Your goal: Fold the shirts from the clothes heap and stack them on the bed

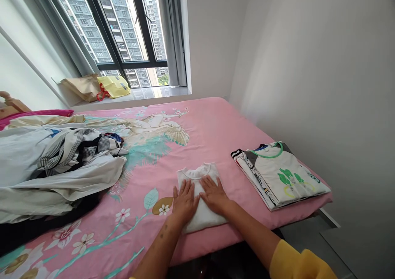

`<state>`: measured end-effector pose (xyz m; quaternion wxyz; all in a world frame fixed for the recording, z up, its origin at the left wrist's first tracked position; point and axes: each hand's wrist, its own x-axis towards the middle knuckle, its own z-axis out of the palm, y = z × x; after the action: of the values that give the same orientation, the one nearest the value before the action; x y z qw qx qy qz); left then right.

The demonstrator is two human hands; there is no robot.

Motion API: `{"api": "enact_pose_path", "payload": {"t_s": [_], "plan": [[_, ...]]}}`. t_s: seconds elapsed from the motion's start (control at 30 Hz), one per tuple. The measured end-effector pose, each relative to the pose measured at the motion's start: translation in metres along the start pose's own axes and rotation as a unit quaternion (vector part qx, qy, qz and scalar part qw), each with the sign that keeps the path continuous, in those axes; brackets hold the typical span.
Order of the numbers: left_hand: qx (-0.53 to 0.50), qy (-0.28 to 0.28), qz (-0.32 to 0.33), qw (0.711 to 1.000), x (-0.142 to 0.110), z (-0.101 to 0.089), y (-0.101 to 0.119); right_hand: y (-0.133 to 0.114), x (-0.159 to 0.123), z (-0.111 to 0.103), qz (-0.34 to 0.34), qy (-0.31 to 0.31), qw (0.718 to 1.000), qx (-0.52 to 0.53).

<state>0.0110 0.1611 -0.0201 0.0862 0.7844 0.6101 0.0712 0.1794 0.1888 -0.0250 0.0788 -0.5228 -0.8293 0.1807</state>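
A white shirt [202, 217], folded into a small rectangle with its collar facing away from me, lies near the front edge of the bed. My left hand [185, 203] rests flat on its left side, fingers stretched out. On the right side of the same shirt, my right hand [214, 194] lies flat too, fingers spread. Neither hand grips the cloth. To the right sits a stack of folded shirts [277, 176]; the top one is white with a green collar and a green plant print.
A loose heap of clothes [77, 159] covers the left of the bed. The pink flowered bedsheet [206, 122] spreads under everything. A yellow bag [114, 86] and a brown paper bag [80, 87] stand on the windowsill. A wall [308, 85] runs along the right.
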Motion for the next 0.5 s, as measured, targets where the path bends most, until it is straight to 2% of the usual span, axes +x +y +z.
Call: {"api": "enact_pose_path", "payload": {"t_s": [0.07, 0.13, 0.2, 0.3, 0.33, 0.4, 0.47, 0.5], "plan": [[-0.004, -0.028, -0.048, 0.998, 0.013, -0.001, -0.005, 0.019, 0.014, -0.007, 0.091, 0.007, 0.996, 0.002], [0.002, -0.020, -0.074, 0.997, 0.022, -0.001, -0.011, 0.035, 0.022, -0.013, 0.163, 0.045, 0.986, 0.003], [0.013, 0.007, -0.080, 0.997, 0.029, 0.000, -0.014, 0.044, 0.024, -0.014, 0.154, 0.076, 0.985, -0.005], [0.004, -0.008, -0.084, 0.996, 0.039, 0.001, -0.018, 0.048, 0.025, -0.011, 0.091, 0.043, 0.995, -0.006], [-0.006, -0.024, -0.099, 0.995, 0.042, -0.001, -0.019, 0.049, 0.025, -0.011, 0.103, 0.026, 0.994, 0.004], [-0.023, -0.036, -0.156, 0.987, 0.045, -0.005, -0.020, 0.048, 0.025, -0.013, 0.168, 0.006, 0.985, 0.028], [-0.022, -0.013, -0.200, 0.980, 0.041, -0.011, -0.017, 0.042, 0.018, -0.019, 0.217, 0.021, 0.975, 0.043], [-0.016, 0.005, -0.193, 0.981, 0.034, -0.013, -0.014, 0.037, 0.012, -0.021, 0.213, 0.035, 0.975, 0.043]]}}
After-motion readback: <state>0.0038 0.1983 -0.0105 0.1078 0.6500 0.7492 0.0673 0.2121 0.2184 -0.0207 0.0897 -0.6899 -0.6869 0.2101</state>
